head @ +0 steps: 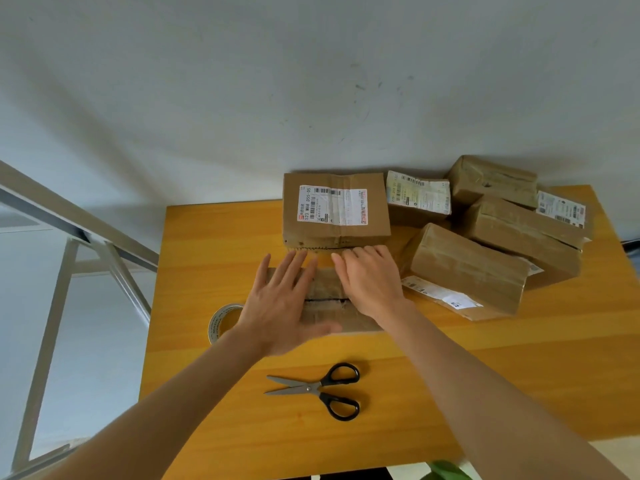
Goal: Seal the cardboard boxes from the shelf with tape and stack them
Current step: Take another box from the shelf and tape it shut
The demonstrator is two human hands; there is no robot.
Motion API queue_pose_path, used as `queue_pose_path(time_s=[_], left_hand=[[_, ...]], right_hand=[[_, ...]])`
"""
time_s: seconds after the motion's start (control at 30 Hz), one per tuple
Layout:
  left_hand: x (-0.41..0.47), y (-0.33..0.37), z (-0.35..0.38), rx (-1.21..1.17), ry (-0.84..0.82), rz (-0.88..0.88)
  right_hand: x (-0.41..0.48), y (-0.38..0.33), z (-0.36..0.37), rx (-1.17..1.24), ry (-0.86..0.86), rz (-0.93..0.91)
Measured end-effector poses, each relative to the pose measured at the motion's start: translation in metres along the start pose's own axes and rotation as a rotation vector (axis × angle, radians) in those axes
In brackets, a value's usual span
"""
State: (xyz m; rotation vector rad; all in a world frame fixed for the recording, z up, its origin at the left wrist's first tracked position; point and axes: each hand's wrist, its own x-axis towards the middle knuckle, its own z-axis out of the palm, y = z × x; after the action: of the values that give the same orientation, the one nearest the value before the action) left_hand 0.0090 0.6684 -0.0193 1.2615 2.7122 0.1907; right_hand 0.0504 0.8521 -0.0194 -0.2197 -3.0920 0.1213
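A box (327, 308) is held down beneath the left hand (277, 303) and right hand (370, 282), fingers flat, nothing grasped. Between the palms its seam seems untaped; flaps could spring if pressure is eased.

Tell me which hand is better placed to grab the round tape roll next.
Probably the left. The pale tape roll lies beside the left hand, while the right hand rests flat on the small brown cardboard box, farther from the roll.
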Motion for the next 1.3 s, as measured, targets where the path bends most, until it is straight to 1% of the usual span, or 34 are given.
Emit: queue_pose_path(time_s=[0.07, 0.13, 0.2, 0.3, 0.4, 0.5, 0.57, 0.6, 0.63, 0.67, 0.7, 0.77, 0.8, 0.83, 0.87, 0.9, 1.0, 1.07, 1.17, 1.23, 1.3], left_hand=[[-0.007, 0.002, 0.005, 0.094, -0.054, 0.028], [-0.005, 0.002, 0.008, 0.150, -0.053, 0.021], [-0.001, 0.003, 0.008, 0.174, -0.020, 0.029], [0.001, 0.004, 0.010, 0.198, 0.011, 0.051], [-0.001, 0.002, 0.009, 0.213, 0.020, 0.063], [-0.001, 0.003, 0.008, 0.224, -0.023, 0.038], [-0.001, 0.003, 0.007, 0.213, -0.059, 0.019], [-0.002, 0.003, 0.006, 0.209, -0.080, 0.008], [-0.003, 0.002, 0.005, 0.201, -0.094, -0.003], [-0.006, 0.001, 0.005, 0.176, -0.090, -0.018], [-0.010, 0.001, 0.005, 0.106, -0.066, -0.046], [-0.022, 0.000, 0.010, -0.167, 0.031, -0.184], [-0.027, 0.000, 0.012, -0.357, 0.077, -0.298], [-0.031, 0.002, 0.014, -0.550, 0.104, -0.406], [-0.032, 0.003, 0.015, -0.694, 0.121, -0.482], [-0.031, 0.005, 0.016, -0.755, 0.132, -0.509], [-0.023, 0.007, 0.016, -0.688, 0.142, -0.471], [-0.020, 0.005, 0.019, -0.729, 0.175, -0.489], [-0.019, 0.004, 0.019, -1.095, 0.240, -0.624], [-0.017, 0.002, 0.020, -1.278, 0.237, -0.717], [-0.017, 0.001, 0.019, -1.420, 0.202, -0.780]], right_hand=[[0.007, -0.009, -0.001, 0.098, -0.037, -0.059], [0.008, -0.020, 0.002, 0.157, -0.030, -0.033], [0.004, -0.027, 0.009, 0.091, -0.001, 0.012], [-0.001, -0.029, 0.014, 0.030, 0.051, 0.026], [-0.006, -0.025, 0.013, 0.039, 0.006, -0.022], [-0.023, -0.017, 0.012, 0.085, -0.100, -0.083], [-0.036, -0.014, 0.012, 0.063, -0.126, -0.136], [-0.043, -0.014, 0.013, 0.046, -0.106, -0.131], [-0.049, -0.013, 0.014, 0.049, -0.070, -0.083], [-0.055, -0.013, 0.014, 0.078, -0.026, 0.011], [-0.061, -0.012, 0.015, 0.136, 0.014, 0.136], [-0.071, -0.012, 0.016, 0.335, 0.029, 0.379], [-0.075, -0.013, 0.018, 0.432, 0.001, 0.446], [-0.078, -0.014, 0.019, 0.477, -0.020, 0.462], [-0.078, -0.015, 0.019, 0.471, -0.028, 0.447], [-0.078, -0.016, 0.019, 0.444, -0.030, 0.429], [-0.071, -0.017, 0.017, 0.387, -0.047, 0.422], [-0.070, -0.017, 0.015, 0.440, -0.059, 0.420], [-0.068, -0.013, 0.012, 0.693, -0.040, 0.462], [-0.066, -0.010, 0.011, 0.964, -0.043, 0.579], [-0.064, -0.006, 0.009, 1.238, -0.058, 0.741]])
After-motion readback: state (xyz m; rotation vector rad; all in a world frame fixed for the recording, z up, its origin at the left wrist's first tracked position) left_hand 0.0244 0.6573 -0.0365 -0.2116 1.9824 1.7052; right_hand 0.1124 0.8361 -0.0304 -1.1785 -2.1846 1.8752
